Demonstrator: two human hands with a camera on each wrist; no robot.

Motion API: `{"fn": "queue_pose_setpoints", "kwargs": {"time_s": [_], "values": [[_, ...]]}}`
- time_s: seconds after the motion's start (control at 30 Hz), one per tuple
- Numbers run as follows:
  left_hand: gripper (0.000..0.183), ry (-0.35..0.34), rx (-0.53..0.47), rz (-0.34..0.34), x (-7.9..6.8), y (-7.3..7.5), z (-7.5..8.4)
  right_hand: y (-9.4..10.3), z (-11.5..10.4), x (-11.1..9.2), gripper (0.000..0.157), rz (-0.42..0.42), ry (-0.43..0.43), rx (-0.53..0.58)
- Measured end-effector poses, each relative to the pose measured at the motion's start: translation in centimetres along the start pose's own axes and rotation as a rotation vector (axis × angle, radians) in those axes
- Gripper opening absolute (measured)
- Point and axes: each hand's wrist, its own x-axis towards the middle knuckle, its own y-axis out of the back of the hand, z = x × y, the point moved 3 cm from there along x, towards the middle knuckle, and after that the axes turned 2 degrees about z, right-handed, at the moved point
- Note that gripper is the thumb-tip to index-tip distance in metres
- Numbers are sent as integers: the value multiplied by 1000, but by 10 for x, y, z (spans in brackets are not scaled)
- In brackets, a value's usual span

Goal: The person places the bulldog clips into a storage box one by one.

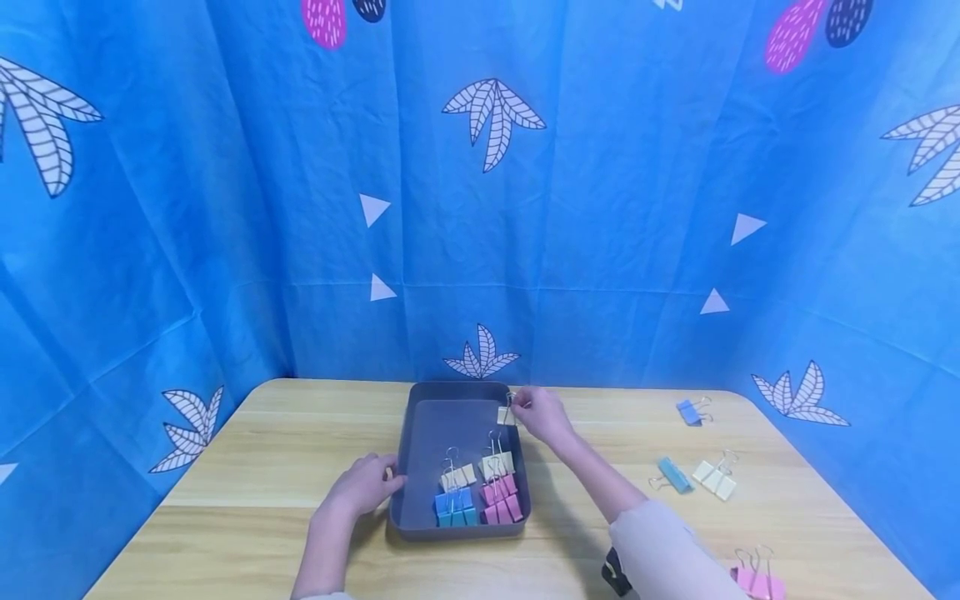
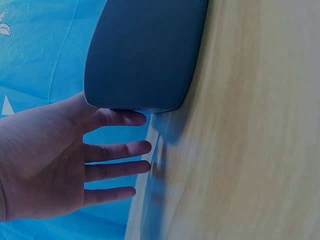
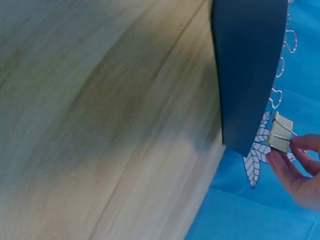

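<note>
My right hand pinches a cream binder clip by its wire handles, over the far right part of a dark grey tray. My left hand is at the tray's left side, its fingers straight and spread in the left wrist view; the index finger touches the tray, and the thumb is partly hidden there. Inside the tray stand two columns of clips. A yellow clip, a blue clip and a teal clip form the left one; another yellow clip and two pink clips form the right.
On the table's right side lie a blue clip, a teal clip, a cream clip and a pink clip. A black object is partly covered by the right sleeve. A blue curtain hangs behind the table.
</note>
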Motion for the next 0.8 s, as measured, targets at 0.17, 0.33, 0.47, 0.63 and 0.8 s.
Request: {"fn": "queue_pose_setpoints", "kwargs": {"time_s": [0.17,0.33,0.47,0.63,0.8], "values": [[45,-3,-5,2,-1,1,1,-8,-1,2,6,3,41,15],[44,-10,-3,1,-1,1,2,-18,0,1,5,-44,26,19],[44,-6,-7,-4,-1,0,2,-25,2,1,3,-84,15,3],[44,3,-2,-5,0,0,0,-29,3,1,6,-72,57,-74],[43,0,2,-4,1,1,0,-30,2,0,6,-86,99,-146]]}}
